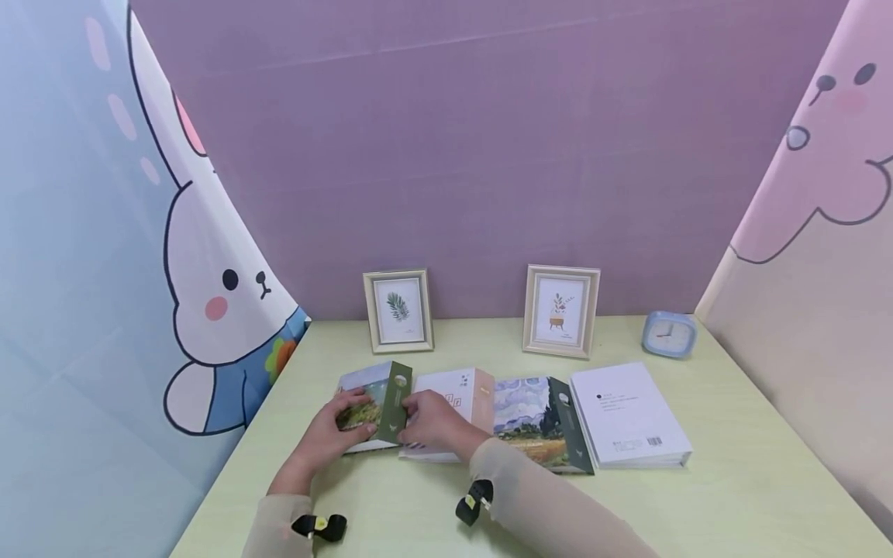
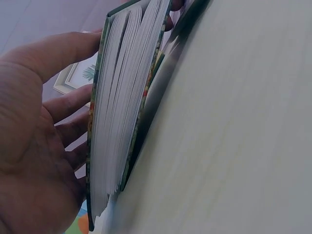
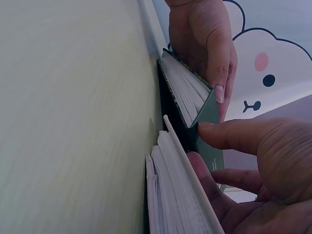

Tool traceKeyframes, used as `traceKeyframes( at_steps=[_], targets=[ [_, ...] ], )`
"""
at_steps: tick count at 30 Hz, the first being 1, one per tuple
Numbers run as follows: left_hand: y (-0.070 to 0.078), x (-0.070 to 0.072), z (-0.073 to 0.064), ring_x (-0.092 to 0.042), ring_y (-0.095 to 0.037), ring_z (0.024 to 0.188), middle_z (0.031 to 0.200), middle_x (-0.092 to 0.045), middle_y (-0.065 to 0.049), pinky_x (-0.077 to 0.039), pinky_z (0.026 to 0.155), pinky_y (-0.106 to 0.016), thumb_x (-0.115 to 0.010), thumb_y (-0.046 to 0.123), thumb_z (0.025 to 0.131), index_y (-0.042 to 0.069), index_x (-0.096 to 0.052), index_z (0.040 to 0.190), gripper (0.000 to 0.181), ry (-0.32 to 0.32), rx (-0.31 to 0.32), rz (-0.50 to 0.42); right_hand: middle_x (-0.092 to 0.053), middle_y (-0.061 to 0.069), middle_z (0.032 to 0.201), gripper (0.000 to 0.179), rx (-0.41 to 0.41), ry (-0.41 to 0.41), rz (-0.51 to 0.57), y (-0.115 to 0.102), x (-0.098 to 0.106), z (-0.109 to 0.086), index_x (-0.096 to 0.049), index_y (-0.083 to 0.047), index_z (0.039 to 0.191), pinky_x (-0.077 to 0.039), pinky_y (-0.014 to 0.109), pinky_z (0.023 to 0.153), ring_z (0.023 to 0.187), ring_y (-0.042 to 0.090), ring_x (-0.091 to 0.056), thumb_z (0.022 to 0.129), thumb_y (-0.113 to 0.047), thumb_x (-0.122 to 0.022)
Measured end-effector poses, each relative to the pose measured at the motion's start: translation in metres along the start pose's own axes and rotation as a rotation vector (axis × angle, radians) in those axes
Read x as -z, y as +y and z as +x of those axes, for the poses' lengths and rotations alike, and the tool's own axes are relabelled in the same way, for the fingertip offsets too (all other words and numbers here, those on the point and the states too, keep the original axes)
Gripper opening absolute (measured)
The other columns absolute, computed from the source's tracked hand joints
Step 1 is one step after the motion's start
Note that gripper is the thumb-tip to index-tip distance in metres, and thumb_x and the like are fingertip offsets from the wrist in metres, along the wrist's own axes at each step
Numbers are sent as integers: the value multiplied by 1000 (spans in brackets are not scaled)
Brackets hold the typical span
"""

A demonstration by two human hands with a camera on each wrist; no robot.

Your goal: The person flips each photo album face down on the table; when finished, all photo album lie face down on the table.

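Note:
A thick hardcover book (image 1: pixel 370 376) with a painted landscape cover and a green spine (image 3: pixel 208 114) lies at the left end of a row of books. My left hand (image 1: pixel 332 428) rests on its cover, fingers spread over the picture and thumb near the front edge. In the left wrist view, the thumb and fingers lie along the cover beside the white page block (image 2: pixel 124 92). My right hand (image 1: pixel 438 422) touches the green spine, thumb at its near corner and fingers lower along it. Under that hand lies a white book with a pale pink spine (image 1: pixel 483 399), partly hidden.
Further right are a book with a wheat-field painting (image 1: pixel 533 418) and a white book (image 1: pixel 631 415) showing a barcode. Behind stand a leaf picture frame (image 1: pixel 398 310), a plant picture frame (image 1: pixel 560 311) and a blue clock (image 1: pixel 669 335). Printed curtains border the table (image 1: pixel 739 496).

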State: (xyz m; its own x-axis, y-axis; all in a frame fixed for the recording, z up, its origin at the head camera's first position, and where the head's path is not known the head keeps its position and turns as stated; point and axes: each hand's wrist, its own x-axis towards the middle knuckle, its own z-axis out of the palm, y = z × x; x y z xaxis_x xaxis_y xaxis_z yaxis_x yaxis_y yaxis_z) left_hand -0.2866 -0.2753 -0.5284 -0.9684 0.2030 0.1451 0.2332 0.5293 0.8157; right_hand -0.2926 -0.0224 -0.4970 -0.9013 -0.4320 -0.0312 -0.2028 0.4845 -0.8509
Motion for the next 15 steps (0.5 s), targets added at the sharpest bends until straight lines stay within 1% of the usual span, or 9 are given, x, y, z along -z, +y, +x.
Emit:
traceKeyframes(
  at_steps=[3, 5, 8, 11, 15],
  targets=[
    [-1, 0, -1, -23, -43, 155, 161, -46, -12, -18, 124, -66, -86, 35, 89, 13, -66, 138, 58, 2, 3, 18, -71, 5, 108, 62, -1, -2, -6, 0, -1, 0, -67, 2, 133, -59, 32, 85, 89, 13, -65, 76, -5, -90],
    [-1, 1, -1, -24, -43, 155, 160, -47, -12, -18, 124, -66, -87, 35, 88, 13, -67, 138, 58, 9, -2, 15, -72, 7, 110, 60, 5, -1, -3, -1, -2, 0, -68, 2, 132, -59, 31, 83, 88, 12, -65, 76, -5, -90],
    [-1, 1, -1, -27, -42, 154, 158, -49, -12, -20, 123, -66, -88, 32, 86, 13, -69, 136, 57, 17, -13, 12, -71, 10, 117, 59, 5, -11, 27, -2, -4, 0, -68, 1, 131, -59, 29, 76, 84, 12, -66, 77, -2, -89],
    [-3, 1, 0, -32, -40, 151, 156, -51, -11, -25, 122, -65, -90, 28, 85, 12, -71, 134, 55, 15, -31, 38, -68, 14, 123, 57, 7, -23, 40, -2, -6, -1, -69, 2, 131, -60, 28, 68, 80, 11, -66, 78, -1, -89],
    [-4, 1, 1, -36, -40, 147, 154, -53, -11, -30, 119, -66, -90, 27, 85, 10, -71, 134, 55, 7, -53, 84, -67, 14, 122, 55, 3, -19, 28, -2, -7, -2, -69, 1, 130, -59, 27, 65, 79, 10, -66, 78, -2, -89]
  ],
)
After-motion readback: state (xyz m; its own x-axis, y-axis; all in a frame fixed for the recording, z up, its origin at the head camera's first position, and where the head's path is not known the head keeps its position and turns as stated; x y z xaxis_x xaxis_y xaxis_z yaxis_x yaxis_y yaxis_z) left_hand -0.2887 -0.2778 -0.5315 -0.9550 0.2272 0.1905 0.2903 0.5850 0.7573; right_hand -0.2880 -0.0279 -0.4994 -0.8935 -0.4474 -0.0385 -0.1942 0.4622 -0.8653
